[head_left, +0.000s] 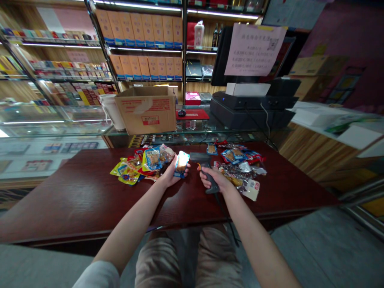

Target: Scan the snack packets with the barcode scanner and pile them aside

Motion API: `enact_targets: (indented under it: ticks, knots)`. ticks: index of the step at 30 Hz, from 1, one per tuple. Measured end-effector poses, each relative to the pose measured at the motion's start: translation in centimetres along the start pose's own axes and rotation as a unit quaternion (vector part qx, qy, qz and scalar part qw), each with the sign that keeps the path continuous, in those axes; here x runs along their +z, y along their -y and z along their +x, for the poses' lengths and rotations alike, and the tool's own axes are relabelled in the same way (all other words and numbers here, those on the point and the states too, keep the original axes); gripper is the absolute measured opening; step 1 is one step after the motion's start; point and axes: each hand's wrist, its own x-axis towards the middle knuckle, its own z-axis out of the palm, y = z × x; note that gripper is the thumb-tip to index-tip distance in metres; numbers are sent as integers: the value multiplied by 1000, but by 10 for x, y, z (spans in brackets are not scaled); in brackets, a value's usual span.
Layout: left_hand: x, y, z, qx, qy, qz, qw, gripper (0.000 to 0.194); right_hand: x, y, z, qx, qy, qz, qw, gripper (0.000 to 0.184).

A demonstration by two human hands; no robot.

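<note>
My left hand (172, 174) grips a small blue-edged snack packet (181, 163), whose face shines brightly. Wrapped around the handle of a dark barcode scanner (213, 185) is my right hand (216, 178). The scanner's head points left toward the packet, with a short gap between them. Its cable runs down over the table's front edge. Beside my left hand lies a pile of snack packets (129, 170), yellow, red and blue. Past my right hand is a second pile of packets (240, 156), some in clear or silvery wrapping. A single blue packet (212, 149) lies behind the scanner.
The dark red wooden table (84, 200) spans the front. Behind it, a glass counter holds an open cardboard box (147, 116), a white cup-like container (112, 112), a mouse (181, 113) and a till (252, 112). Shelves with boxed goods (139, 30) line the wall.
</note>
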Motion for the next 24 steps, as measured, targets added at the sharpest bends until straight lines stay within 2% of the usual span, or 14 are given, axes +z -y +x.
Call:
enact_targets:
  ticks: [4,8,10,11,12,13,15,17,19,21,23,24]
  knots:
    - [-1,-1,0,2,-5,12,1000,51,0,0,0,2,-8,-7,1000,35]
    - [-1,1,3,12,-37,62,997,54,-1,-1,0,-2,-17,5,1000,35]
    - [0,2,4,52,-73,125,988,52,-2,-2,1,-6,-22,15,1000,37]
    - [2,2,3,92,-96,176,975,49,-3,-2,2,-10,-25,22,999,38]
    - [3,0,1,147,-121,241,952,45,-4,-2,2,-15,-28,29,999,38]
    - [5,-2,-2,209,-146,316,914,42,-5,-1,2,-18,-31,35,999,39]
    - [9,-10,-11,325,-198,460,802,47,-6,0,1,-21,-35,44,998,38]
    - [11,-22,-21,390,-255,563,682,57,-7,2,0,-21,-33,45,998,37]
    - [12,-35,-31,400,-314,627,590,63,-7,3,-1,-23,-34,45,998,36]
    - [9,-46,-38,376,-369,672,521,66,-7,4,-1,-26,-41,45,998,36]
    - [2,-54,-41,322,-422,701,476,68,-6,4,-2,-28,-48,45,997,36]
    - [-1,-57,-41,284,-444,712,465,67,-6,5,-3,-29,-48,46,997,36]
